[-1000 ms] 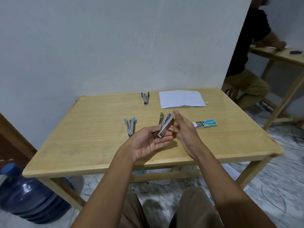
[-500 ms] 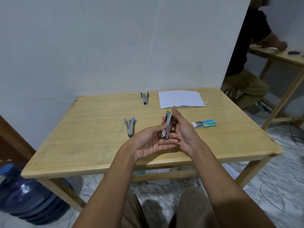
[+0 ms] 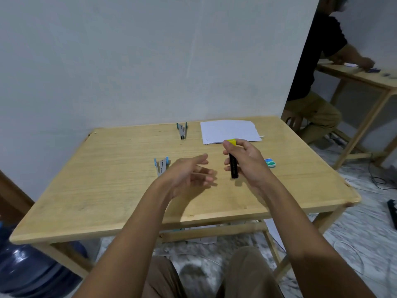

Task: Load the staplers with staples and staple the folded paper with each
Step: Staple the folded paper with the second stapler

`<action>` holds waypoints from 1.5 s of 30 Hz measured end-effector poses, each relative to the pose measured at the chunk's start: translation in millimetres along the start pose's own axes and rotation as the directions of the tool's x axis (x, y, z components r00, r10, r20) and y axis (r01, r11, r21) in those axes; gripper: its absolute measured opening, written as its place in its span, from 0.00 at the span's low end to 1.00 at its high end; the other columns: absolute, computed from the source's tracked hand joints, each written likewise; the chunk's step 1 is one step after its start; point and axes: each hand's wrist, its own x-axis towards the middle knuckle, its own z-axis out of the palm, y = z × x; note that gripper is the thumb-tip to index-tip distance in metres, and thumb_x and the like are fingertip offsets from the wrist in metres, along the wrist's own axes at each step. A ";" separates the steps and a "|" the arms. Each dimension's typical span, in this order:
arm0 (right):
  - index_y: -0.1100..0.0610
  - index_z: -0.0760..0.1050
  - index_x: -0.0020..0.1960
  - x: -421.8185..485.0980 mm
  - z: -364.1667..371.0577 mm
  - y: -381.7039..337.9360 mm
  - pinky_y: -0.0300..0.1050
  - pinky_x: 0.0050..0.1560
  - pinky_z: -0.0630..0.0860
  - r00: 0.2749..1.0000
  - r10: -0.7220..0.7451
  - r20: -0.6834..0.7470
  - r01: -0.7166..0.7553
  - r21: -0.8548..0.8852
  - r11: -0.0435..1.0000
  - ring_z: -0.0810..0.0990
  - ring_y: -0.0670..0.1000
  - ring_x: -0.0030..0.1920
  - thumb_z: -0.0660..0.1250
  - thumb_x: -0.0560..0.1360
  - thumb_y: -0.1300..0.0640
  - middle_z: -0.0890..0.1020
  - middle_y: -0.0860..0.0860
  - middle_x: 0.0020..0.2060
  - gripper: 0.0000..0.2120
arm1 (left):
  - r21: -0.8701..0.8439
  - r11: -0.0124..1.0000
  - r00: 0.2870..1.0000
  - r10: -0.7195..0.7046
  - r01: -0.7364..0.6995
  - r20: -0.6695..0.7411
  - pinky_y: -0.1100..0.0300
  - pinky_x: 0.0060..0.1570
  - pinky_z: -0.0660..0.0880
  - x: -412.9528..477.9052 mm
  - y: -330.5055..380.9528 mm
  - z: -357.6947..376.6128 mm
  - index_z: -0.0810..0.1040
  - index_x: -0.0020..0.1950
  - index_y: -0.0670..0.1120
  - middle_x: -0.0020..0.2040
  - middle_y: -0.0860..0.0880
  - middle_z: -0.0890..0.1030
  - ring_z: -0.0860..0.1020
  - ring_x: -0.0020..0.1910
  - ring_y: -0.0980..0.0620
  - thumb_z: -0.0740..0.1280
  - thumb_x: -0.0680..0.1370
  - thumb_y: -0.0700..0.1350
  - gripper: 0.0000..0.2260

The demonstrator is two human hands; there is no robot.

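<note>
Hands first: both hang over the table (image 3: 107, 190), set apart, with a clear gap between them. I read the right hand (image 3: 247, 166) as wrapped round the yellow-tipped stapler (image 3: 233, 168), fingertips curled onto its black body and the yellow end protruding at the top. The stapler stands close to upright above the table surface, near the middle of the table. The left hand (image 3: 189, 175) holds nothing; its fingers are loosely extended toward the stapler without touching it.

Other task items:
- Blue stapler (image 3: 161, 166): lies on the table just beyond the left hand, arms spread in a V, partly hidden by that hand
- Green stapler (image 3: 182, 131): lies near the far edge, also spread in a V
- Folded paper (image 3: 228, 131): white, flat, right of the green stapler at the far edge
- Staple box (image 3: 270, 163): right of the right hand, partly hidden by it

A blue water bottle (image 3: 25, 269) stands on the floor at the left. A second person (image 3: 311, 82) sits at another table (image 3: 365, 76) at the right
</note>
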 end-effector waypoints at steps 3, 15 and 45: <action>0.57 0.73 0.55 7.8 -14.3 -5.5 0.43 0.35 0.77 0.999 -0.052 -0.015 0.048 -0.163 0.985 0.78 0.47 0.33 0.73 0.73 0.46 0.82 0.48 0.41 0.19 | 0.101 0.994 0.986 0.063 -0.048 -0.152 0.53 0.42 0.82 25.2 10.6 3.1 0.76 0.62 0.39 0.48 0.41 0.83 0.81 0.38 0.45 0.66 0.80 0.50 0.17; 0.50 0.71 0.49 58.5 -53.8 1.1 0.51 0.43 0.80 0.974 -0.121 -0.190 0.017 -0.473 0.881 0.82 0.49 0.34 0.76 0.68 0.39 0.81 0.48 0.45 0.21 | 0.559 0.829 0.889 0.270 -0.019 -0.369 0.57 0.46 0.73 132.9 46.9 19.1 0.70 0.66 0.44 0.56 0.46 0.74 0.76 0.50 0.46 0.63 0.80 0.52 0.19; 0.52 0.74 0.66 170.0 -97.4 3.2 0.49 0.55 0.72 0.972 -0.020 -0.233 -0.202 -0.882 0.425 0.77 0.53 0.62 0.61 0.75 0.32 0.79 0.49 0.62 0.30 | 0.729 0.615 0.811 0.236 0.301 -0.535 0.48 0.63 0.71 233.5 35.1 13.0 0.71 0.65 0.41 0.69 0.42 0.67 0.69 0.68 0.43 0.72 0.71 0.61 0.32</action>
